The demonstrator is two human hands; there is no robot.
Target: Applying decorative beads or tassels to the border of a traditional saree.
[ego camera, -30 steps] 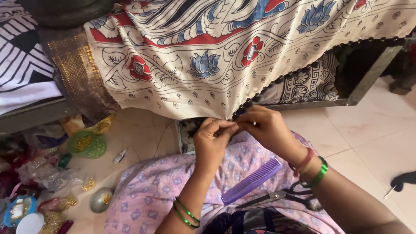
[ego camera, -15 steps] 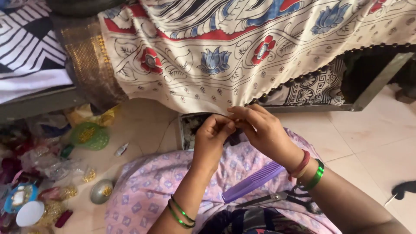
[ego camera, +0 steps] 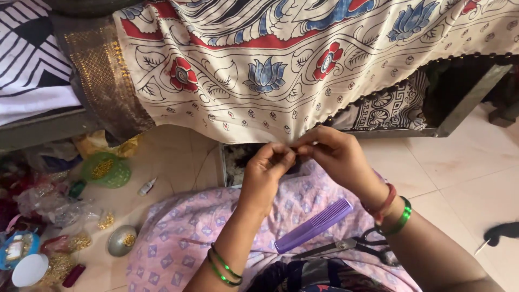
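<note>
Cream cloth edge pinched between two hands

Cream printed cloth with red and blue flowers (ego camera: 270, 70) hangs down from a bed, and its lower hem is the thing being worked on. It sits at the middle of the view, just above the person's lap. The left hand (ego camera: 267, 167) has its thumb and first fingers closed on the hem, grasping a small dark bit there; I cannot tell if this is a bead, a thread or a tassel. The right hand (ego camera: 338, 157) is also clenched in a pinch, and its fingertips touch those of the left hand at the same spot on the hem.

Compared with one second ago, the two hands are closer together: then a short dark thread was stretched between them, now the gap is closed and the fingertips meet. The view has also shifted a little to the right. I judge that the small work at the hem, maybe a knot or a fixing, is in its tight, final part.

On the lap, covered with lilac patterned fabric (ego camera: 178, 238), lie a purple plastic comb (ego camera: 313, 225) and black-handled scissors (ego camera: 351, 246), both near the right wrist and not touched. On the tiled floor (ego camera: 459, 178) at the left stand a green round basket with golden beads (ego camera: 106, 170), a small silver bowl (ego camera: 121, 240) and a white round lid (ego camera: 30, 270), well apart from the hands
</note>
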